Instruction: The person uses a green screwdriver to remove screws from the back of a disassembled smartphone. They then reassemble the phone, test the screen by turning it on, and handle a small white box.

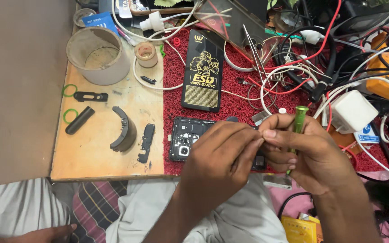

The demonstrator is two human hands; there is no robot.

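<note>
Gripping green screwdriver (297, 130), right hand (311, 153); left hand (221, 155) pinched at it, covering opened phone (186, 138).

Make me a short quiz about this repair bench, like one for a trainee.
1. True or false: the right hand holds a green screwdriver.
2. What lies under both hands? A) an opened phone B) a white charger C) a cardboard ring
3. What colour is the mat under the opened phone?

Key: 1 true. 2 A; the left hand covers part of it, while the white charger sits to the right and the cardboard ring far left. 3 red.
</note>
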